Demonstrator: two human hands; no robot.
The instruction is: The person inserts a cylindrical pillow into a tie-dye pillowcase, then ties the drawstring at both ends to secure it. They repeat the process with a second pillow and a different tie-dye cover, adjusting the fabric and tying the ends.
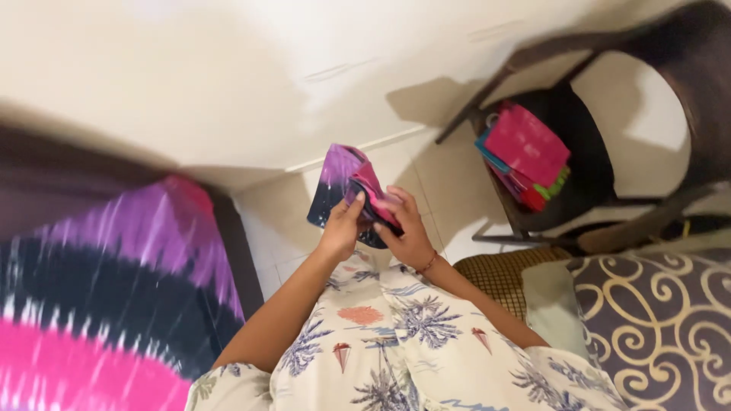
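I grip the small purple, navy and pink tie-dyed cloth with my left hand and right hand, both closed on it, and I should keep its edges matched above my lap.

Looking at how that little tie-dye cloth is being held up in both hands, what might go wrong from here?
The small tie-dye cloth is bunched and pinched only by the left hand and right hand in mid-air over the tiled floor; a loose corner hangs, so it might slip and drop. The stack of folded cloths on the dark chair sits near the seat's edge and may slide off if bumped.
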